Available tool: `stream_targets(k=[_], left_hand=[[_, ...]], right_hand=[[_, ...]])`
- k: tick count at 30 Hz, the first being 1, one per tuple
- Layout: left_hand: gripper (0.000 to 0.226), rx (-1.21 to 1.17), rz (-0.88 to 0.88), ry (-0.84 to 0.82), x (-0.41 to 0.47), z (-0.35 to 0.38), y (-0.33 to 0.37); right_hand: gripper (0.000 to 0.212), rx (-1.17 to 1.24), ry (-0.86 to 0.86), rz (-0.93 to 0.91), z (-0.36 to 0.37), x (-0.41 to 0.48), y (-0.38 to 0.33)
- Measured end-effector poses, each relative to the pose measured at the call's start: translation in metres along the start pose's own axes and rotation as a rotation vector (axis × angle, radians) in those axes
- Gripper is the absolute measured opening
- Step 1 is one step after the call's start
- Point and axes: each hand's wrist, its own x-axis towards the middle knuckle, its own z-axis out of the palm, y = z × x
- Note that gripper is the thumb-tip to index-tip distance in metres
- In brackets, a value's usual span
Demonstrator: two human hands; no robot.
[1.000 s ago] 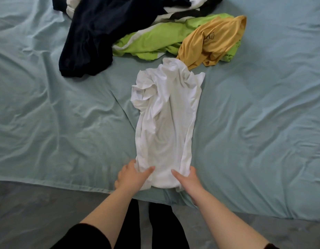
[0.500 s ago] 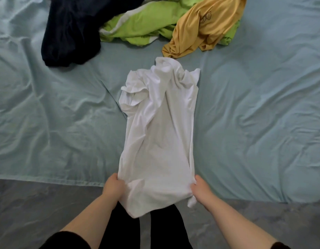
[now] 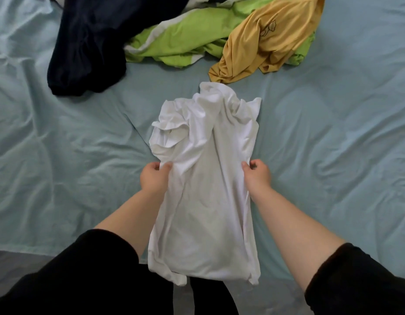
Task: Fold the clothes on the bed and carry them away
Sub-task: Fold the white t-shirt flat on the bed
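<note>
A white garment (image 3: pixel 206 201), folded into a long narrow strip, lies lengthwise on the bed with its near end hanging over the bed's front edge. My left hand (image 3: pixel 154 178) pinches its left edge about halfway up. On the opposite edge, at the same height, my right hand (image 3: pixel 257 175) pinches the cloth. The far end of the white garment is bunched and crumpled. Behind it lie a mustard-yellow garment (image 3: pixel 265 39), a lime-green one (image 3: pixel 192 35) and a dark navy one (image 3: pixel 90 42), all unfolded in a loose pile.
The bed is covered by a wrinkled pale blue-green sheet (image 3: pixel 333 133). Its front edge runs along the bottom, with grey floor (image 3: pixel 22 262) below it. My black-clad legs stand against the edge under the garment.
Both hands have moved from the garment's near end up to its middle, now pinching the side edges. The near end has been drawn toward me and hangs past the bed's edge.
</note>
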Motion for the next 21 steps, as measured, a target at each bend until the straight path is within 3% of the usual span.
stream_targets(k=[6, 10, 13, 18, 21], left_hand=[[0.024, 0.142, -0.071, 0.144, 0.003, -0.058, -0.033], [0.025, 0.203, -0.177, 0.029, 0.0, -0.078, -0.038], [0.051, 0.273, -0.026, 0.05, 0.004, -0.071, -0.01], [0.071, 0.534, 0.395, 0.086, 0.031, -0.029, 0.056], [0.076, 0.741, 0.445, -0.013, 0.046, -0.007, 0.074]], right_hand=[[0.019, -0.198, 0.008, 0.123, -0.055, -0.028, 0.061], [0.015, -0.276, -0.153, 0.173, -0.079, -0.047, 0.081], [0.034, -0.244, -0.049, 0.047, -0.079, -0.038, 0.05], [0.031, -0.432, 0.103, -0.376, -0.043, 0.012, -0.04], [0.051, -0.571, -0.005, -0.326, -0.02, 0.041, -0.072]])
